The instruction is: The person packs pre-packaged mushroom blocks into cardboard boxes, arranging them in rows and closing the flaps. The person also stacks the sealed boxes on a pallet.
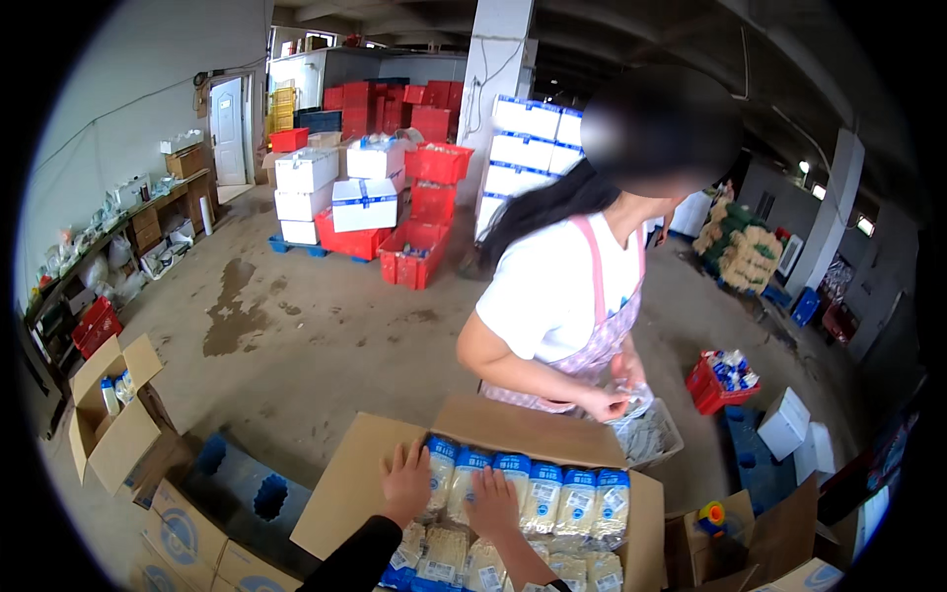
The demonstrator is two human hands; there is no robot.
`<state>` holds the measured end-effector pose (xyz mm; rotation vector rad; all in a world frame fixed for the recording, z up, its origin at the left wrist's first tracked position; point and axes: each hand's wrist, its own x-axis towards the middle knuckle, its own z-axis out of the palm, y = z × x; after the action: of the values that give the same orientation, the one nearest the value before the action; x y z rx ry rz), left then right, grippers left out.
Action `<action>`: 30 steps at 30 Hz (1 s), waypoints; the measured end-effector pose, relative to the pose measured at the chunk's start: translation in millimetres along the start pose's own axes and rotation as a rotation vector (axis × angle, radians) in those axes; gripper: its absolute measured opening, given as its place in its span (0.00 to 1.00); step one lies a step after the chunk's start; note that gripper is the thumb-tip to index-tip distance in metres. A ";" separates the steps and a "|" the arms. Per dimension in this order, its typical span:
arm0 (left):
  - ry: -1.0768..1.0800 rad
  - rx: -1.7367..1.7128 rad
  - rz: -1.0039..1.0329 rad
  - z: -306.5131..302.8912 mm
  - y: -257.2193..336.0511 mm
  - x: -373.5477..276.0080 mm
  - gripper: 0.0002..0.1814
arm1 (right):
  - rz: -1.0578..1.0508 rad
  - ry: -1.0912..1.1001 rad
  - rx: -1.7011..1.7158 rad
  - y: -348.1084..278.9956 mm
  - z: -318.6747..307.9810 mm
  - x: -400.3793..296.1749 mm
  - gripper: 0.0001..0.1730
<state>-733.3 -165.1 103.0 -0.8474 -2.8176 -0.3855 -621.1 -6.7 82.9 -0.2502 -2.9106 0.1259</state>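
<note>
An open cardboard box [645, 518] stands before me, holding rows of clear packets with blue tops and pale contents. My left hand [405, 485] rests with spread fingers at the box's left edge, against the leftmost packet [442, 462] of the upper row. On the packets near the middle of that row lies my right hand [493, 503], palm down, fingers slightly spread. Neither hand grips a packet. More packets [444, 551] with white labels fill the row nearer to me, partly behind my forearms.
Across the box a person [562, 325] in an apron handles clear plastic above a white basket [655, 436]. A tape dispenser [712, 514] lies right of the box. An open carton [118, 422] and a blue plastic pallet [244, 481] are at left; a red crate [721, 381] stands at right.
</note>
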 end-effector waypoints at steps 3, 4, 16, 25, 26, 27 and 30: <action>-0.126 -0.192 0.035 -5.1 -23.3 15.1 0.23 | -0.074 -0.101 0.078 11.4 -19.6 0.3 0.39; -0.182 -0.309 0.056 -9.4 -36.8 18.1 0.21 | -0.020 -0.060 0.292 10.2 -35.2 -9.2 0.38; -0.106 -0.091 -0.521 34.4 -218.1 -254.9 0.22 | 0.744 0.461 0.005 -1.5 -127.7 -399.8 0.29; -0.394 -1.246 -0.942 17.2 -97.9 -295.2 0.46 | 1.244 0.406 0.465 23.8 -33.1 -435.2 0.44; -0.433 -1.145 -0.863 -0.1 -86.0 -295.9 0.45 | 1.273 0.420 0.471 27.7 -22.4 -438.4 0.44; -0.453 -1.043 -0.794 -23.7 -72.6 -293.1 0.45 | 1.289 0.319 0.634 23.2 -41.4 -426.1 0.45; -0.546 -0.776 -0.541 -63.6 -28.8 -275.2 0.43 | 1.341 0.138 0.652 23.8 -44.9 -435.6 0.44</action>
<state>-517.1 -348.9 92.4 -0.2601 -3.3960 -1.6193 -188.4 -57.7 33.7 -1.8364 -1.8882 1.1129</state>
